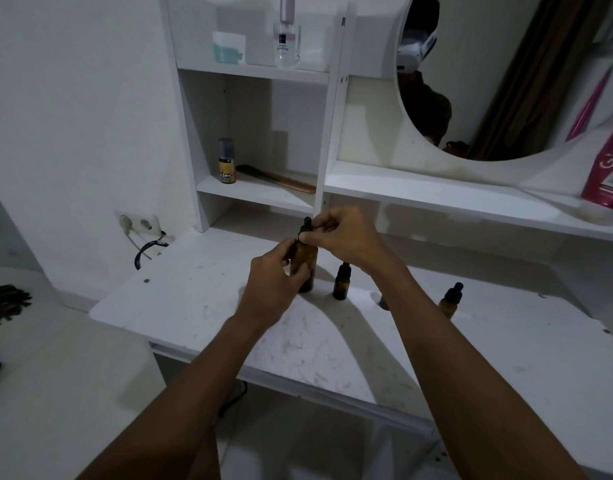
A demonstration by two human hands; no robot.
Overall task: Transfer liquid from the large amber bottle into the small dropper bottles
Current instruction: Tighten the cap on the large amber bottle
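The large amber bottle [307,268] stands upright on the white table [194,306], near its back middle. My left hand [274,282] grips its body from the left. My right hand [343,233] pinches the black dropper cap [305,226] on top of it. A small amber dropper bottle [341,282] with a black cap stands just right of the large one. Another small dropper bottle [450,301] stands farther right. A third dark shape by my right forearm is mostly hidden.
White shelves rise behind the table, holding a small yellow-labelled spray can [226,161], a comb [277,179], a perfume bottle [286,34] and a tub [229,47]. A round mirror [506,74] and a pink tube [608,168] are at right. A wall socket [138,224] with a cable is at left.
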